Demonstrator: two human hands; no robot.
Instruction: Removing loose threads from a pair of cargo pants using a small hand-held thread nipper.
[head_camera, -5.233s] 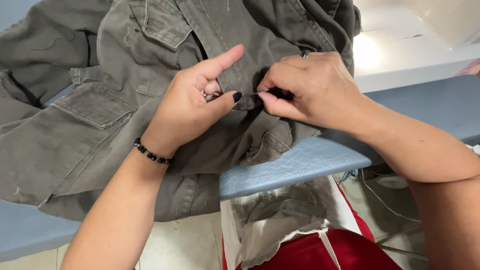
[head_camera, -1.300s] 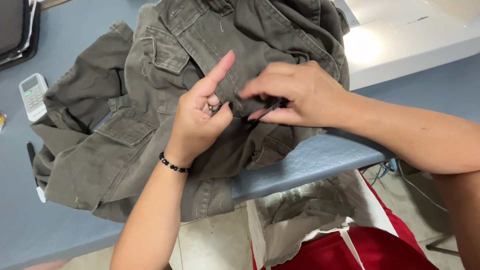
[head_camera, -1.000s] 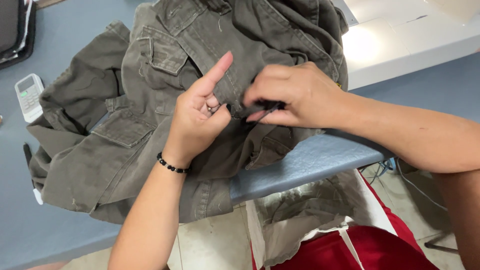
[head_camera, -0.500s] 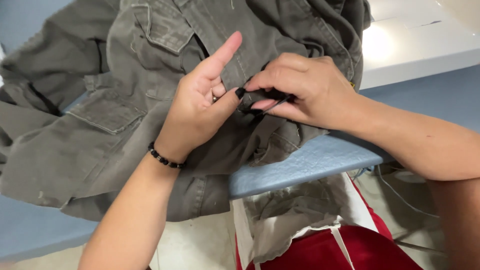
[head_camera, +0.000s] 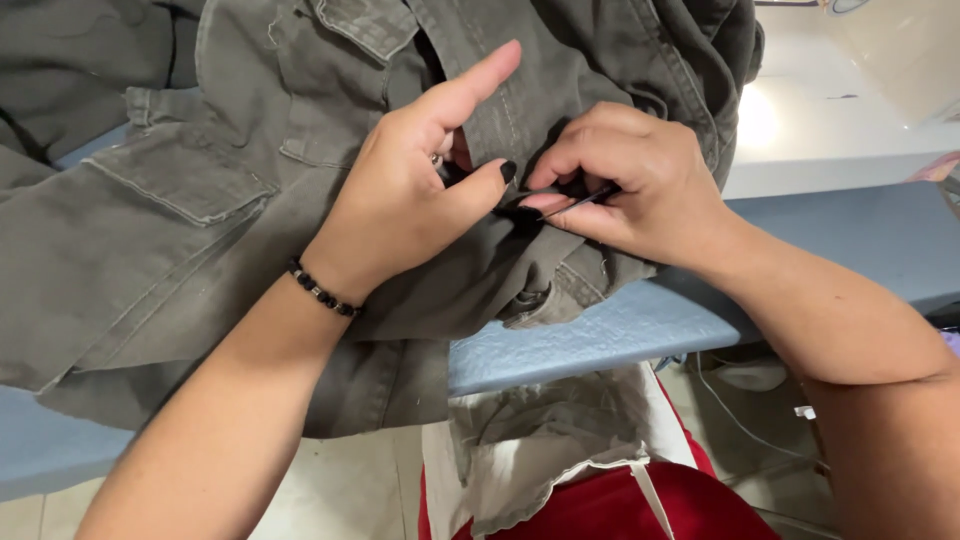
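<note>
Hiding under both fingertips: thin dark tool (head_camera: 583, 201), jacket (head_camera: 180, 230) seam.

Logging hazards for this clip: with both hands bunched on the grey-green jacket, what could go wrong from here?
1. The right hand pinches a thin dark pointed tool aimed at the left hand thumb; a slip could prick it.
2. Part of the jacket hangs over the blue table edge; its weight might drag the pinched fabric out of place.
</note>
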